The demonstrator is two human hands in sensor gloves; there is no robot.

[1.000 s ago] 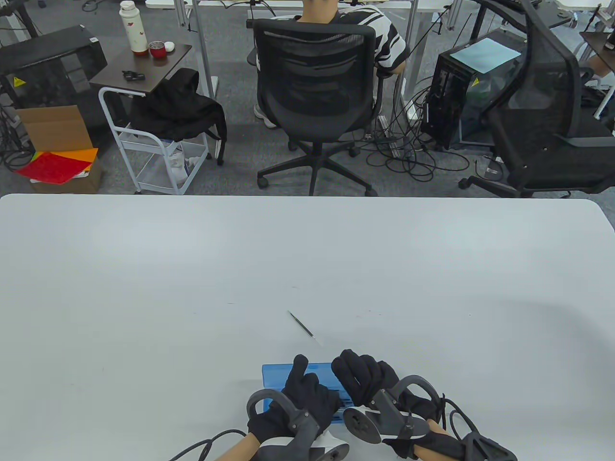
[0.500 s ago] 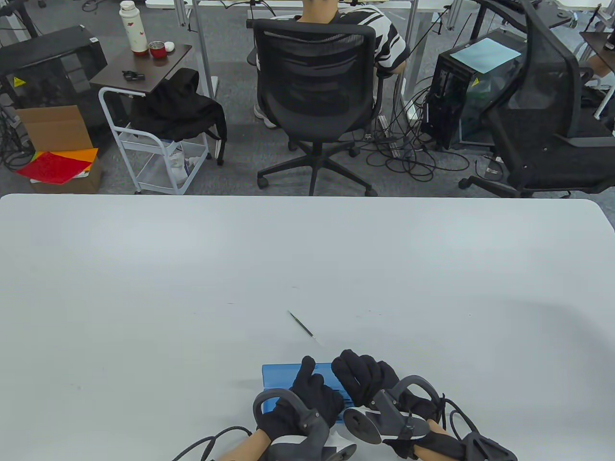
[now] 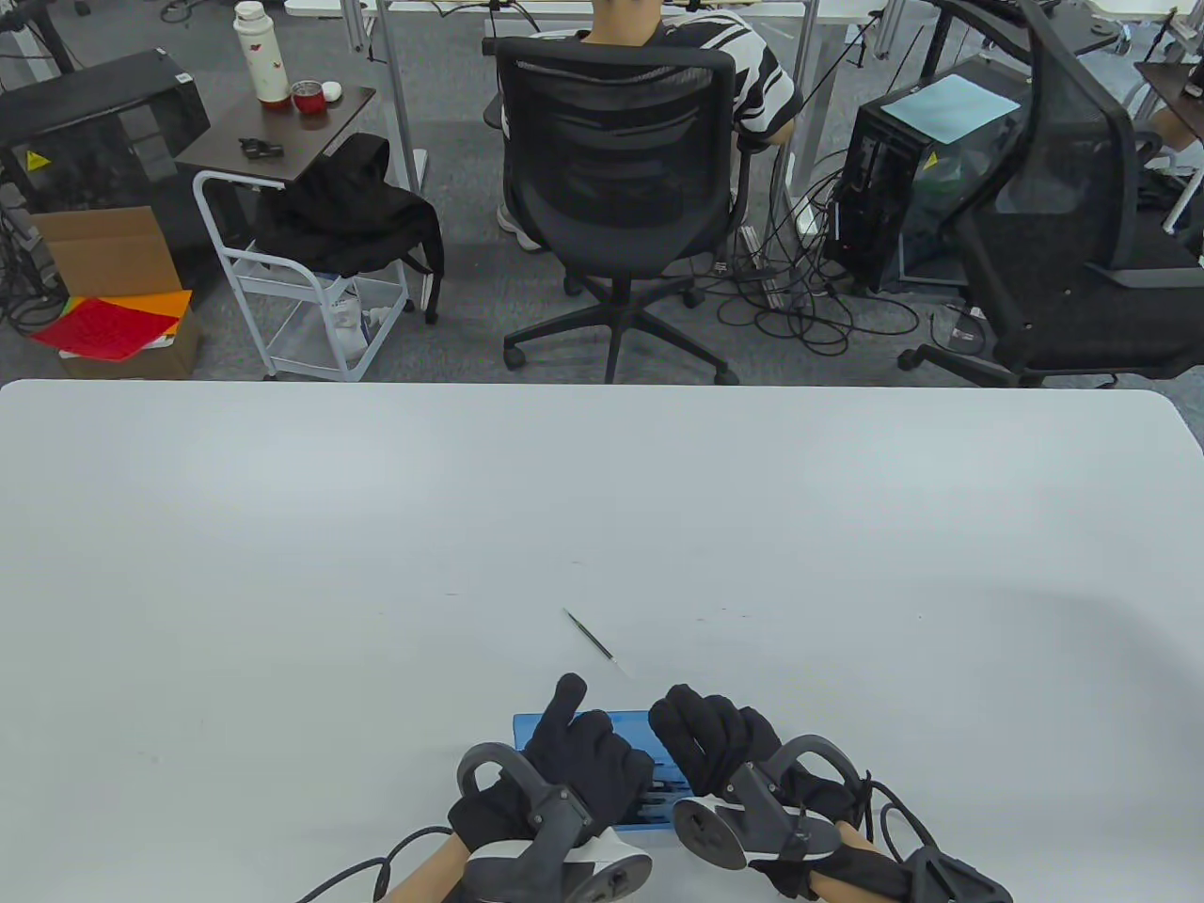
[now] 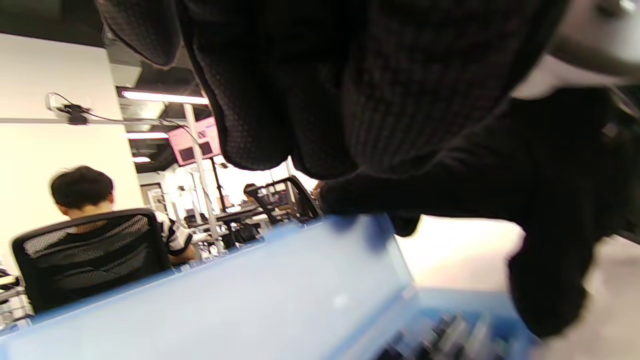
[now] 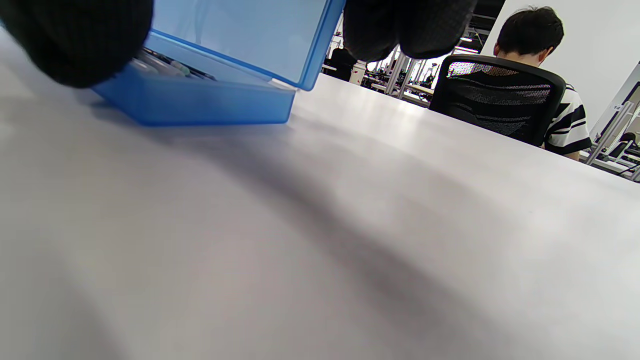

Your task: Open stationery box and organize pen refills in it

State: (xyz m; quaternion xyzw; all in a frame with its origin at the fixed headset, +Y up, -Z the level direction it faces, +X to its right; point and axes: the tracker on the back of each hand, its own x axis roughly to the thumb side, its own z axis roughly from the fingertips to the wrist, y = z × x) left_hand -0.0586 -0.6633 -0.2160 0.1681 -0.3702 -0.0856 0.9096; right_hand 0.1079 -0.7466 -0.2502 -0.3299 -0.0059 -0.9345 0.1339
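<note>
A translucent blue stationery box (image 3: pixel 532 730) lies near the table's front edge with its lid (image 5: pixel 240 35) raised at an angle. Dark pen refills (image 5: pixel 170 67) lie inside its base (image 5: pixel 200 102). My right hand (image 3: pixel 710 738) grips the box's right end, thumb (image 5: pixel 75 35) on the base and fingers (image 5: pixel 405 25) over the lid's edge. My left hand (image 3: pixel 576 748) hovers over the lid (image 4: pixel 225 310) with its index finger straight and pointing away. I see nothing held in it. One thin loose refill (image 3: pixel 591 641) lies on the table just beyond the box.
The white table (image 3: pixel 602 508) stretches wide on every side of the box. Behind its far edge stand a black office chair (image 3: pixel 616 169) with a seated person, a white cart (image 3: pixel 301 282) and a computer tower (image 3: pixel 903 188).
My left hand has slid left and forward over the box, its index finger now stretched out past the lid's far edge. The right hand and the loose refill have stayed put.
</note>
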